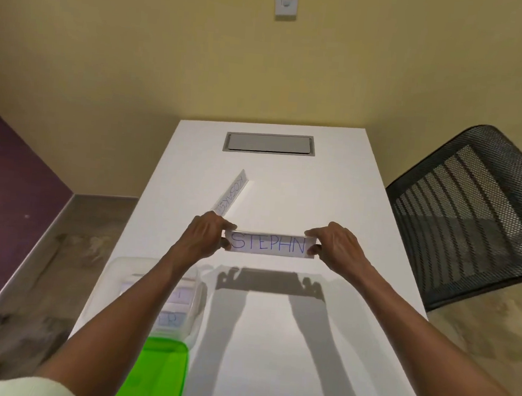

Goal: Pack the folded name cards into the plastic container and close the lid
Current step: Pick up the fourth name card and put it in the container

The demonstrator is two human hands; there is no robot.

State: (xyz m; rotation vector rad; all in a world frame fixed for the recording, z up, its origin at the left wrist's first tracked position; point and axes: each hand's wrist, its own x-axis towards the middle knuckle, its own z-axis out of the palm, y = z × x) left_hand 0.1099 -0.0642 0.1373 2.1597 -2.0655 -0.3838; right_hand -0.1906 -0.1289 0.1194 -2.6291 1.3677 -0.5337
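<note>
A folded white name card [269, 244] with "STEPHN" in blue letters is held up above the white table [289, 340]. My left hand [204, 236] pinches its left end and my right hand [334, 246] pinches its right end. A second folded name card [230, 195] lies slanted on the table behind my left hand. The clear plastic container [116, 275] sits at the table's left edge under my left forearm, with cards visible inside. Its green lid [158, 374] lies just in front of it.
A grey cable hatch [268, 143] is set into the far end of the table. A black mesh chair [477, 211] stands close to the table's right side. The yellow wall carries a light switch [287, 0].
</note>
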